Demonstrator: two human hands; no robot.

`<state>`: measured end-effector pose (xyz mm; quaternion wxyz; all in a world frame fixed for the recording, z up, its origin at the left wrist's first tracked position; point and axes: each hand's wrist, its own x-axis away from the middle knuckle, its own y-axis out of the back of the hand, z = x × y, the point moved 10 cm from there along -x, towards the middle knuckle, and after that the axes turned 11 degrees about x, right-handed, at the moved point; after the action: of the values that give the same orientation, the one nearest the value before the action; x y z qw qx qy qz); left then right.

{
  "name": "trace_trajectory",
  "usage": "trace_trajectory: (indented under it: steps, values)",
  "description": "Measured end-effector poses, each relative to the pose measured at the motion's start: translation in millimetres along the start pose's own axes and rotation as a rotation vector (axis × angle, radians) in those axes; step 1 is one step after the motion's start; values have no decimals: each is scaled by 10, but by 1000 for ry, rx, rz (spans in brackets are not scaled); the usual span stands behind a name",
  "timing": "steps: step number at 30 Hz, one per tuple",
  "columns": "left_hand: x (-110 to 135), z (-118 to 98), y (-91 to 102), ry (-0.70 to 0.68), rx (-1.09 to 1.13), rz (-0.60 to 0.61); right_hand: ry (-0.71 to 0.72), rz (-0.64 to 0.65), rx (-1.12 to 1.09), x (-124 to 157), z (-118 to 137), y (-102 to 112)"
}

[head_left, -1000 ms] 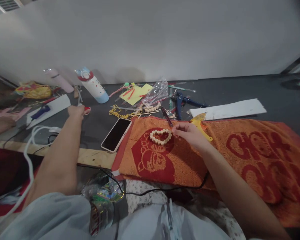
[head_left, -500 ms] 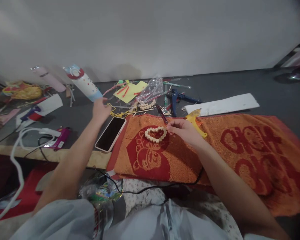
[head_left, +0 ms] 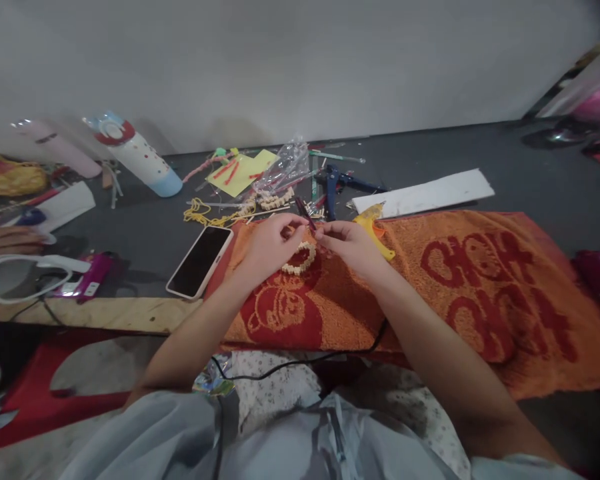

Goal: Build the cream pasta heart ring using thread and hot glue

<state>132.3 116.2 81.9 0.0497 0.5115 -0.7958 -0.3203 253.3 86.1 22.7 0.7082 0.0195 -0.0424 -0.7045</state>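
A heart-shaped ring of pale beads (head_left: 300,260) lies on an orange and red towel (head_left: 460,280). My left hand (head_left: 270,243) rests over the ring's left side, fingers curled toward it. My right hand (head_left: 347,241) sits at the ring's right side with fingertips pinched together; what they pinch is too small to name. The two hands nearly meet above the beads. A dark red pen (head_left: 305,215) lies just beyond the fingertips.
A phone (head_left: 199,261) lies face up left of the towel. A yellow glue gun (head_left: 373,223), a blue glue gun (head_left: 337,183), a white strip (head_left: 423,193), yellow cord (head_left: 205,215), plastic wrap (head_left: 283,170) and a white bottle (head_left: 135,157) crowd the back. Another person's hand (head_left: 5,240) shows far left.
My left hand has swung from the far left past the phone and onto the bead heart. The right hand stayed at the heart. The view shifted right.
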Motion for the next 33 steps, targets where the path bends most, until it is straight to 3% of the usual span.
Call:
trace_trajectory:
  steps: [4,10,24,33]
  values:
    - [44,105,1,-127,45,-73,-2,15,-2,3,0,-12]
    - [98,36,-155,-375,-134,57,-5,71,42,15,4,-62]
    - [128,42,-141,-319,-246,71,-26,163,68,50,0,-150]
    - [152,-19,-117,-353,-192,23,-7,140,53,76,33,-153]
